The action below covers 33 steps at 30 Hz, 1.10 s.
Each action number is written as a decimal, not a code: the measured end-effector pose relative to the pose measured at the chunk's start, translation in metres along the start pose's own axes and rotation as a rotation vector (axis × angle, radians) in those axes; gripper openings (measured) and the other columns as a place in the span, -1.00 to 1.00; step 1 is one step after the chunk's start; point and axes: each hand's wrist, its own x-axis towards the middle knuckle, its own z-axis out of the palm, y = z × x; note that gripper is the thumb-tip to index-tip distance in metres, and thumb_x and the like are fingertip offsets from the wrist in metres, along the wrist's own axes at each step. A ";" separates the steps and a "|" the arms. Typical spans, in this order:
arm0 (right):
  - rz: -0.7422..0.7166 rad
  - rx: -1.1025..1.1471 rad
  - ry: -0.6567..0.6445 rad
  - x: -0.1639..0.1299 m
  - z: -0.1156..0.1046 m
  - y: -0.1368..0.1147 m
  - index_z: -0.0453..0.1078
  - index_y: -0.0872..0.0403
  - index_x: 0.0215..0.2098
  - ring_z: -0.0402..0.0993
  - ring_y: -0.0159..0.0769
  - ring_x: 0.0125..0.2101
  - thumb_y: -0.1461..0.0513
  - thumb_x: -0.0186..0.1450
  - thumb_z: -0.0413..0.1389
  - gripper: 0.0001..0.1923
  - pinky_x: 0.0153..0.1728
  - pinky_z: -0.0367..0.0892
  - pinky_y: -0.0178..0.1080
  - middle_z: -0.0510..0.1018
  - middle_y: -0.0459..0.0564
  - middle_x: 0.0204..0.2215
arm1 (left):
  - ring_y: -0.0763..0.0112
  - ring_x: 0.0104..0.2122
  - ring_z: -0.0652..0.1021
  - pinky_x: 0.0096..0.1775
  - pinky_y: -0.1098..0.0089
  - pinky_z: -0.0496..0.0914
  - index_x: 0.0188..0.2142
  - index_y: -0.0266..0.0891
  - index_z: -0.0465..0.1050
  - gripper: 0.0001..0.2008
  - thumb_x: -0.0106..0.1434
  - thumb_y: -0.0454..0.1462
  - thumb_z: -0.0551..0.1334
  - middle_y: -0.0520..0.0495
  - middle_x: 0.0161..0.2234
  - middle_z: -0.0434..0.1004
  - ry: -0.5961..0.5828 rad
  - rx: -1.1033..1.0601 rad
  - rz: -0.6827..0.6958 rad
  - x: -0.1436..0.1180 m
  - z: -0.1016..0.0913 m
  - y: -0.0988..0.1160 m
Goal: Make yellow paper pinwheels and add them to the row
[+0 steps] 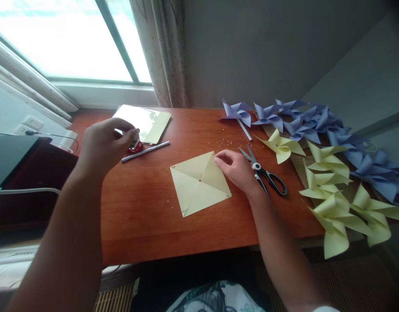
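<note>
A pale yellow paper square [193, 190] lies flat on the wooden table, with cuts running from its corners toward the middle. Small holes show at its centre and corners. My right hand [235, 169] pinches its upper right edge near the corner between thumb and fingers. Raised at the left, my left hand [105, 145] has thumb and fingertips pressed together; whatever is between them is too small to name. Just below those fingers sits a small red object [136, 146], partly covered by the hand. Beside it lies a silvery stick [145, 151].
Black-handled scissors [258, 167] lie open right of my right hand. Finished yellow pinwheels [326, 184] and purple pinwheels [297, 123] crowd the table's right side. Stacked paper sheets [160, 123] are at the back left. Tiny scraps [230, 142] dot the tabletop [137, 225].
</note>
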 end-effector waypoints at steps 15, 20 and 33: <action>-0.070 0.393 -0.033 -0.011 0.009 -0.024 0.50 0.00 -0.20 0.55 -0.28 -0.24 0.11 0.32 0.21 -0.84 -0.21 0.46 -0.24 0.61 -0.05 -0.26 | 0.59 -0.58 0.20 -0.55 0.49 0.02 -0.36 -0.23 0.51 -0.77 0.12 -0.17 0.46 0.09 -0.57 0.25 -0.581 -1.239 -0.299 -0.065 0.089 0.067; -0.075 0.349 -0.008 -0.011 0.020 -0.021 0.49 0.00 -0.27 0.57 -0.27 -0.27 0.08 0.29 0.25 -0.83 -0.19 0.49 -0.21 0.61 -0.06 -0.31 | 0.57 -0.56 0.24 -0.54 0.50 0.08 -0.34 -0.22 0.51 -0.78 0.15 -0.15 0.44 0.09 -0.56 0.27 -0.559 -1.219 -0.301 -0.070 0.098 0.063; -0.013 0.315 0.012 -0.011 0.019 -0.017 0.48 0.02 -0.33 0.56 -0.25 -0.32 0.09 0.27 0.25 -0.82 -0.23 0.49 -0.20 0.61 -0.05 -0.37 | 0.42 -0.50 0.39 -0.43 0.38 0.21 -0.32 -0.17 0.52 -0.82 0.20 -0.11 0.35 0.02 -0.45 0.46 -0.011 -0.477 -0.059 -0.041 0.062 0.027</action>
